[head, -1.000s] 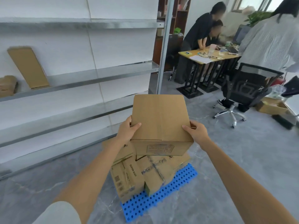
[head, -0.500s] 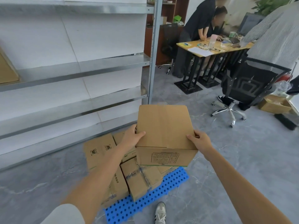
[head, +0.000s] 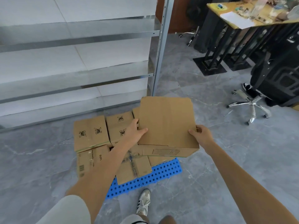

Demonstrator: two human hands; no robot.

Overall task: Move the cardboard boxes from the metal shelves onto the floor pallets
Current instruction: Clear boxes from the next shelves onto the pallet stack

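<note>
**One box in the air, a pile below**

Two hands, one box. The left hand [head: 135,132] grips the left edge of the carried box [head: 168,125], thumb flat on its top and fingers curled round the side. The right hand [head: 201,135] clamps the right edge the same way. The box sits level between them, out in front of both arms.

Directly under and left of it lie the stacked boxes [head: 90,133]. I count four plainly, and edges of others peek from beneath the carried one. All rest on one blue pallet [head: 155,177], whose near right corner shows bare.

One shoe [head: 144,202] stands just near of the pallet on the grey floor [head: 210,183]. The metal shelves [head: 80,38] run along the far left. An office chair [head: 252,102] and a desk [head: 242,21] stand far right.

Compared with half a second ago, the box has come lower and closer to the pile, and more of the stack shows.
</note>
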